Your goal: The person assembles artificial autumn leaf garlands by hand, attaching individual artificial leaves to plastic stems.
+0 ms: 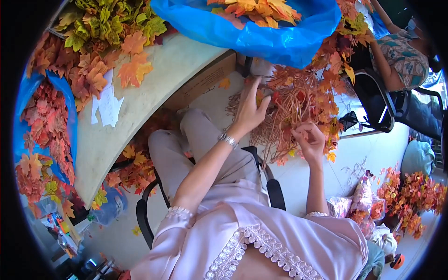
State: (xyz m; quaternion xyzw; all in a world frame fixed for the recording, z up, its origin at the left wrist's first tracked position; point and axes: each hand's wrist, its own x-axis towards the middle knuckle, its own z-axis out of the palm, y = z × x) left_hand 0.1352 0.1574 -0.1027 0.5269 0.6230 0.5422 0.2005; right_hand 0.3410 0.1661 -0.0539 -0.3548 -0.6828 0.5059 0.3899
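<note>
A tangled bunch of thin brown stems (285, 105) with orange artificial maple leaves (326, 93) hangs in front of me, right of my knees. My left hand (251, 112), a metal watch on its wrist, reaches to the left side of the bunch. Its fingers stretch forward and the thumb stands apart; a bit of yellow shows between them. At the bunch's lower right, my right hand (310, 140) is closed, thumb and forefinger pinched close to the stems. Whatever lies in that pinch is too small to make out.
A blue plastic bag (280, 46) of orange leaves sits ahead, beside a curved pale tabletop (140, 100) bearing leaf piles and torn paper (108, 105). Another blue bag (70, 109) holds red leaves. A person (401, 58) sits at far right near a black chair (375, 100). Leaf bunches (410, 200) stand lower right.
</note>
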